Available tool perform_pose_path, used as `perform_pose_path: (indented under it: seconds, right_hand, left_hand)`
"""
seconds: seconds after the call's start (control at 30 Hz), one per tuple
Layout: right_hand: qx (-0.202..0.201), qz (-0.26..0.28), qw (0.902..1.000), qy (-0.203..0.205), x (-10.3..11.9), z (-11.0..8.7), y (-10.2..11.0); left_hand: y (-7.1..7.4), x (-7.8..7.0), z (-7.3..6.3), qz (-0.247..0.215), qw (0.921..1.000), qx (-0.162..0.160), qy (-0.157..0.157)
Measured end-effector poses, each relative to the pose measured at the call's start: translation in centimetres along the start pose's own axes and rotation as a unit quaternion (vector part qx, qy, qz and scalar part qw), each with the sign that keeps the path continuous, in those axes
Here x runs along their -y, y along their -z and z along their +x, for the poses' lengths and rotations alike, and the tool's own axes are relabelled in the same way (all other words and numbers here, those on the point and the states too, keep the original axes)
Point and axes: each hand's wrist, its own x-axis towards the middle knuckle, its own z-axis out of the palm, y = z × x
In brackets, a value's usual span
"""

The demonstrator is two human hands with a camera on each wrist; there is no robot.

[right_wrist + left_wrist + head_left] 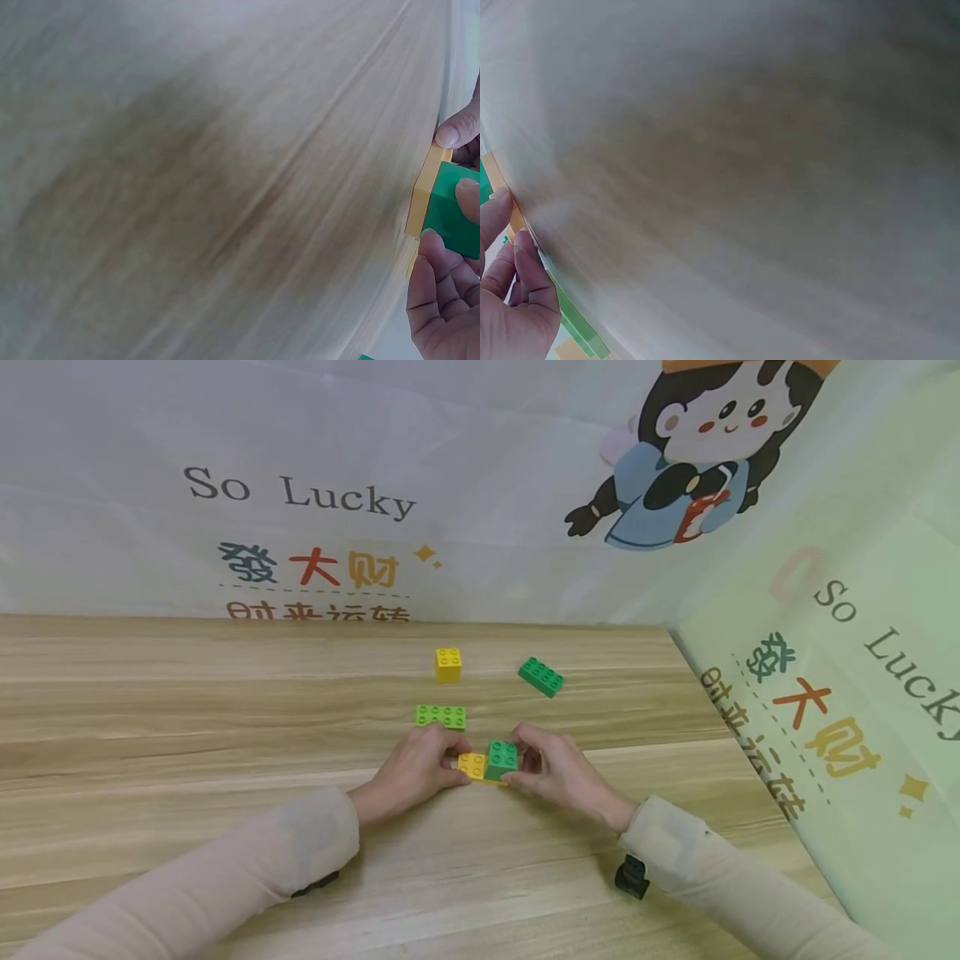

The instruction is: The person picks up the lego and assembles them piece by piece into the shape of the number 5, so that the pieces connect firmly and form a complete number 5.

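Near the table's middle, a flat yellow toy brick [471, 766] with round studs has a square green brick [501, 760] standing on its right end. My left hand [416, 764] pinches the yellow brick's left end between thumb and fingers. On the other side, my right hand [558, 772] grips the green brick, thumb at the front and fingers behind. In the right wrist view the green brick [450, 217] sits against the yellow brick [426, 196], its outer side at the fingertips. Part of the yellow brick [516, 219] shows between the left hand's thumb and fingers.
Just beyond the left hand lies a light green brick [441, 717]. Farther back stand a tall yellow brick [447, 667] and a dark green brick [541, 677] set at an angle. The wooden table [187, 710] meets a printed cloth [487, 527] behind and on the right.
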Motion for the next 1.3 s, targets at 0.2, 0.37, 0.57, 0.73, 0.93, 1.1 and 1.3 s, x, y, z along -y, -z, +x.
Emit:
perform_pose_path:
  seconds: [0.2,0.37,0.57,0.73,0.93,1.1,1.3]
  right_hand:
    - [-0.006,0.01,0.9999,0.001,0.0,0.0,0.0]
    - [-0.014,0.019,0.9997,-0.004,-0.2,0.1,-0.3]
    - [-0.018,0.034,0.9992,-0.011,-0.5,0.0,-0.7]
    - [0.014,0.046,0.9987,-0.019,-0.5,-0.1,-0.1]
    - [0.03,0.073,0.9961,-0.039,-1.3,0.1,2.0]
    - [-0.069,0.073,0.9932,-0.058,-3.5,1.3,3.7]
    - [-0.153,0.036,0.9807,-0.116,-6.0,2.8,4.9]
  left_hand:
    - [0.0,0.0,0.1,0.001,1.0,-0.002,0.0]
    - [-0.1,0.1,0.1,0.001,1.0,0.0,0.002]
    - [-0.1,0.1,0.0,0.0,1.0,0.006,0.004]
    - [-0.1,0.1,0.0,0.003,1.0,0.005,-0.001]
    - [-0.1,0.0,0.0,0.0,1.0,-0.001,-0.003]
    - [-0.2,0.0,0.1,0.005,1.0,-0.001,0.0]
    - [-0.4,0.0,0.2,0.01,0.9999,-0.003,0.005]
